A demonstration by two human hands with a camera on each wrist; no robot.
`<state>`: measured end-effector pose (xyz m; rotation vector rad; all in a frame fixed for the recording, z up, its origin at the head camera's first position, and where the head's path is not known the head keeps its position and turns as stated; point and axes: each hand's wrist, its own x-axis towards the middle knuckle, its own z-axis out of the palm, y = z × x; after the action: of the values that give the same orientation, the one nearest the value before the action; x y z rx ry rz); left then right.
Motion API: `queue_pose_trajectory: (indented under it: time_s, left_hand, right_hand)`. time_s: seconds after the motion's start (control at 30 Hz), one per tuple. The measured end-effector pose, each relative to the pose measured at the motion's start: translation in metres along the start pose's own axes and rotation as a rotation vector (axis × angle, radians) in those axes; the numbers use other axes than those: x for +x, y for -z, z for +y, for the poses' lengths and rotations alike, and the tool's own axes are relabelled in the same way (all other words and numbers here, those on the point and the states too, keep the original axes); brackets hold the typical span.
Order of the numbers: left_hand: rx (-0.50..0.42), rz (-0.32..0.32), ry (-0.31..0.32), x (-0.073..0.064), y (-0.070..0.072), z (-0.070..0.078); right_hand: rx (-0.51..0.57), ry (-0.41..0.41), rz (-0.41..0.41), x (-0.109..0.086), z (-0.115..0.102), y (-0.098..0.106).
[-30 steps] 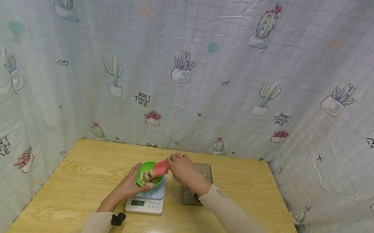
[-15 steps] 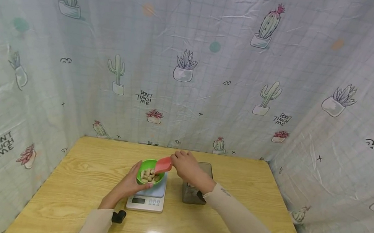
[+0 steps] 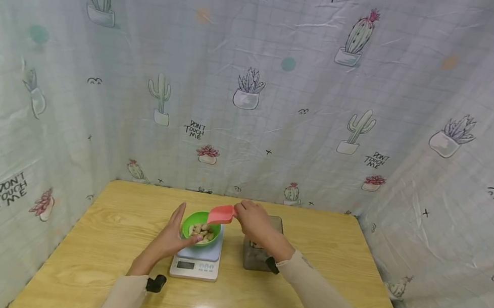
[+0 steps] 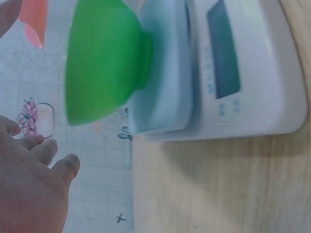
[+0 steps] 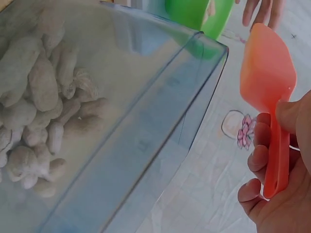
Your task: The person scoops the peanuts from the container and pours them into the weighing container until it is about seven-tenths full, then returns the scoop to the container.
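A green bowl [image 3: 194, 216] with peanuts [image 3: 202, 235] in it stands on a white kitchen scale [image 3: 195, 270]. My left hand [image 3: 170, 239] is spread beside the bowl's left side; in the left wrist view its fingers are straight and apart from the bowl's wall [image 4: 99, 63]. My right hand [image 3: 255, 221] grips a red scoop [image 3: 221, 214] by its handle, held over the bowl's right rim. In the right wrist view the fingers curl round the handle, and the scoop's blade [image 5: 267, 68] carries no peanuts that show.
Right of the scale, partly under my right forearm, stands a see-through grey container [image 3: 257, 263]. Several peanuts [image 5: 43, 87] lie inside it. The wooden table [image 3: 321, 264] ends at a cactus-print curtain [image 3: 241, 123] behind and at both sides.
The scoop has risen and moved right, off the peanuts in the bowl. My left hand has let go of the bowl's rim and spread its fingers. The bowl stays on the scale.
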<state>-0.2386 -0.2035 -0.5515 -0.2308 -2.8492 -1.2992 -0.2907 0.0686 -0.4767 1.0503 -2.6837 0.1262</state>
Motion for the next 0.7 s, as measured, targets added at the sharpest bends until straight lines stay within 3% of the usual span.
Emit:
queue_pose_trajectory:
  time_s: [0.47,0.7]
  left_hand:
    - [-0.023,0.019,-0.025,-0.003,0.004,0.029]
    - [-0.059,0.011,-0.101,0.006,-0.002,0.05]
  right_hand:
    - [0.107,-0.049,0.161,-0.025,0.021,0.011]
    - [0.094,-0.06,0.281,-0.041,0.043,0.023]
